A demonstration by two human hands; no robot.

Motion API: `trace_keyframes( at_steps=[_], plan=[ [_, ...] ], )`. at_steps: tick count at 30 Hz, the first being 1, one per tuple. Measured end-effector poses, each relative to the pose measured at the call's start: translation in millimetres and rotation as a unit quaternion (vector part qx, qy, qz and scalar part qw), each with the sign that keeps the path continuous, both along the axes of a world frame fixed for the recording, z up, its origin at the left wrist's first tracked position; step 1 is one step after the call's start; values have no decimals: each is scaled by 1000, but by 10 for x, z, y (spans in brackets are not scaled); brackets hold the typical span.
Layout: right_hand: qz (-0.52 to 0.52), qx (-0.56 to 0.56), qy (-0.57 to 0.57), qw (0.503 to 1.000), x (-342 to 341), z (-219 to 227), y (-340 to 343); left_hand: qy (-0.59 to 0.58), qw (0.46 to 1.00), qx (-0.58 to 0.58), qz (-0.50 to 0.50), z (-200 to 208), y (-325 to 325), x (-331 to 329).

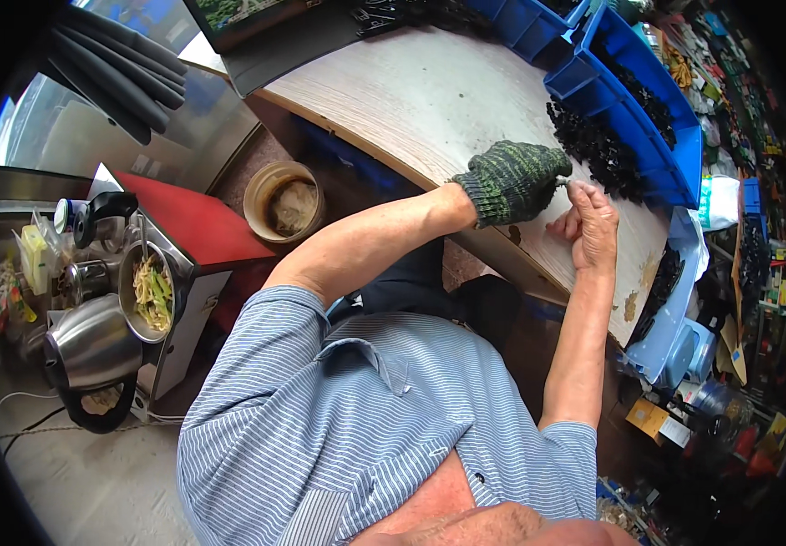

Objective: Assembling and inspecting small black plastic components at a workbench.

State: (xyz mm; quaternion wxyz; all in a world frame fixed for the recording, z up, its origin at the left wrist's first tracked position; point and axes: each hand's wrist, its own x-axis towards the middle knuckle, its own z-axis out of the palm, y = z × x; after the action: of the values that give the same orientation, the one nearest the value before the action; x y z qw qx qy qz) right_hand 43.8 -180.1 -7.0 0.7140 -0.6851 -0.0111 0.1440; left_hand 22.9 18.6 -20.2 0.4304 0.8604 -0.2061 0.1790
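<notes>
Here the gloved left hand (pixel 516 182) pinches a small pale piece (pixel 563 180) at its three o'clock, the curled right hand (pixel 595 223) right there, hold unclear, this one apparently midway, and black parts (pixel 598 150) heaped toward one o'clock on the surface (pixel 438 100), done or left, can't tell.

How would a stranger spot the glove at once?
Start at the pale table, then go to the heap of small black pieces beside a blue bin. Just left of that heap, the glove covers the left hand to the wrist. It is a dark, green-flecked knit, while the right hand nearby is bare.
</notes>
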Motion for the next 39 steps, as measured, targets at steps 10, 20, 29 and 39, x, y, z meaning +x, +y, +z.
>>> trace_keyframes(
  at_steps=[10, 20, 29, 39],
  plan=[
    [20, -24, -51, 998, -47, -83, 33, 16, 999, 11, -29, 50, 41, -47],
    [-32, 24, -65, 997, -73, -81, 86, 88, 888, 185, 411, 160, 1920, 412],
    [-46, 31, -68, 996, -79, -88, 106, 29, 909, 265, 320, 5, 1672, 280],
    [-53, 50, -64, 995, -116, -86, 118, -52, 938, 244, 241, -67, 1223, 106]
  ],
)
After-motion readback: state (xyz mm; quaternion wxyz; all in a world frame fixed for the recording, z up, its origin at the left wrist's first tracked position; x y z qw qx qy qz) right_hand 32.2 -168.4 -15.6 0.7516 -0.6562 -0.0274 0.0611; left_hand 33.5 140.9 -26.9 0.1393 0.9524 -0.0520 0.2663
